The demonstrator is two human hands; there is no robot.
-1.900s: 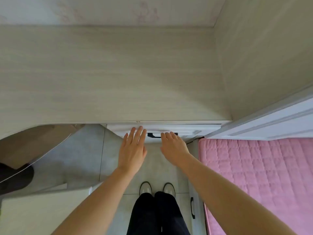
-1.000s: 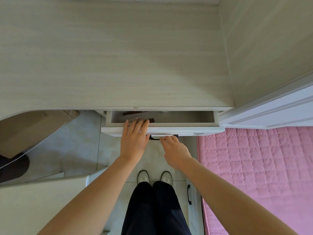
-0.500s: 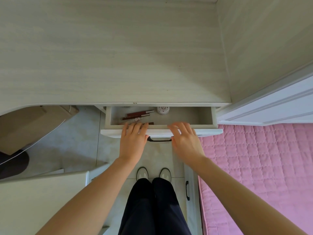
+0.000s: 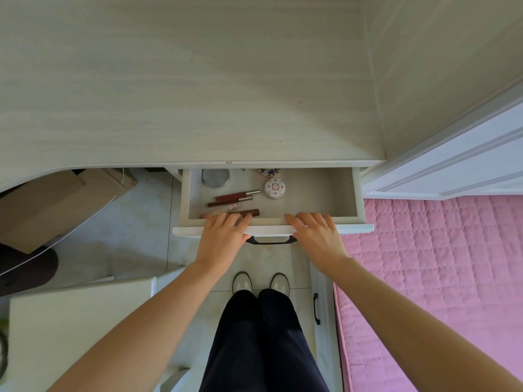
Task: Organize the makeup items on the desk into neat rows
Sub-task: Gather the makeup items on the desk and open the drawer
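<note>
drawer is pulled out under the desk, desk top bare, so sorting not started. makeup all in the drawer's left half, loose: round tin at the back, patterned compact, three brown tubes lying at angles. left hand and right hand both flat on the drawer front, fingers straight over the lip, holding nothing, either side of the black handle. left to do, i'd say: everything, lift items out and line them up. hidden: a second compact half under the desk edge, nearest tube partly under left fingers, small label-like bit between tubes unreadable.
</note>
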